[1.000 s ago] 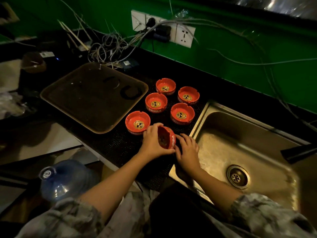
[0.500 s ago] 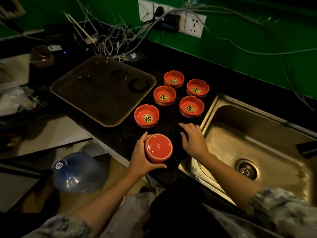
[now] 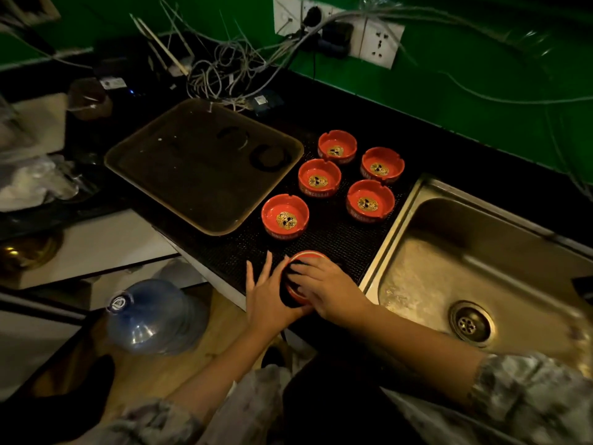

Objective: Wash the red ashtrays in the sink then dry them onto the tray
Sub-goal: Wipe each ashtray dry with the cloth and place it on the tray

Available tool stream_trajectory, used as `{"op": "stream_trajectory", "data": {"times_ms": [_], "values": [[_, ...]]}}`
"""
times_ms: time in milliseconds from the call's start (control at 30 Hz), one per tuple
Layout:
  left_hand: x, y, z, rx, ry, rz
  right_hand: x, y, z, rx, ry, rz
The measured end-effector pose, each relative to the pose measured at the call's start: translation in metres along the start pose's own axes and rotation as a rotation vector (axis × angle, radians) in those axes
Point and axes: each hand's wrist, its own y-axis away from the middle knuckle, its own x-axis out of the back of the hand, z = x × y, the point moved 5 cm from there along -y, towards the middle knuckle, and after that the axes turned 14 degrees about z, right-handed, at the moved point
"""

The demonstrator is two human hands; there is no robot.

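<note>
My left hand (image 3: 272, 300) cups the red ashtray (image 3: 301, 277) at the black mat's (image 3: 330, 232) front edge, fingers straight; my right hand (image 3: 327, 287) covers it, fingers spread. Five ashtrays (image 3: 319, 178) behind read "SINGARAJA". Tray (image 3: 205, 162) left, sink (image 3: 481, 252) right, green wall (image 3: 481, 59).

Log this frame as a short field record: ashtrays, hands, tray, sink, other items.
ashtrays upright on mat: five, one nearest the tray
ashtray in hand: one, at the counter's front edge, mostly covered by the hands
left hand: fingers straight, palm against the held ashtray's left side
right hand: laid over the top of that ashtray; what it does underneath cannot be told
tray: holds no ashtrays
sink: no ashtray inside
other: water bottle on the floor, wall sockets with cables
</note>
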Motion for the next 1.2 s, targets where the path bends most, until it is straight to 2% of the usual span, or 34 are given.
{"op": "stream_trajectory", "data": {"times_ms": [133, 300, 433, 500, 633, 733, 800, 867, 933, 1067, 1200], "values": [[0.004, 0.001, 0.0, 0.036, 0.07, 0.037, 0.017, 0.015, 0.015, 0.078, 0.041, -0.013], [0.002, 0.001, -0.004, 0.074, 0.065, 0.023, 0.004, -0.015, 0.01, -0.091, 0.16, 0.043], [0.002, 0.001, 0.0, 0.04, 0.059, -0.003, 0.004, 0.006, -0.006, 0.108, -0.034, -0.021], [0.006, 0.001, 0.0, 0.053, 0.089, 0.027, 0.015, 0.019, 0.005, 0.136, -0.076, -0.06], [0.007, 0.002, 0.002, 0.057, 0.092, 0.052, 0.021, 0.013, 0.026, -0.001, 0.065, 0.02], [0.003, 0.001, -0.001, 0.054, 0.076, 0.027, 0.008, -0.007, 0.011, -0.1, 0.141, 0.115], [0.002, 0.001, -0.002, 0.053, 0.062, 0.004, 0.001, -0.006, -0.005, -0.036, 0.106, 0.116], [0.002, 0.001, -0.002, 0.053, 0.077, 0.017, 0.003, 0.007, -0.013, 0.082, 0.006, 0.063], [0.003, 0.001, -0.001, 0.046, 0.066, 0.035, 0.009, 0.021, -0.006, 0.122, -0.042, 0.018], [0.003, 0.001, 0.0, 0.055, 0.075, 0.043, 0.007, 0.013, 0.026, -0.016, 0.123, 0.055], [0.003, 0.001, -0.001, 0.056, 0.064, 0.032, -0.014, -0.014, 0.019, -0.133, 0.163, 0.045]]}}
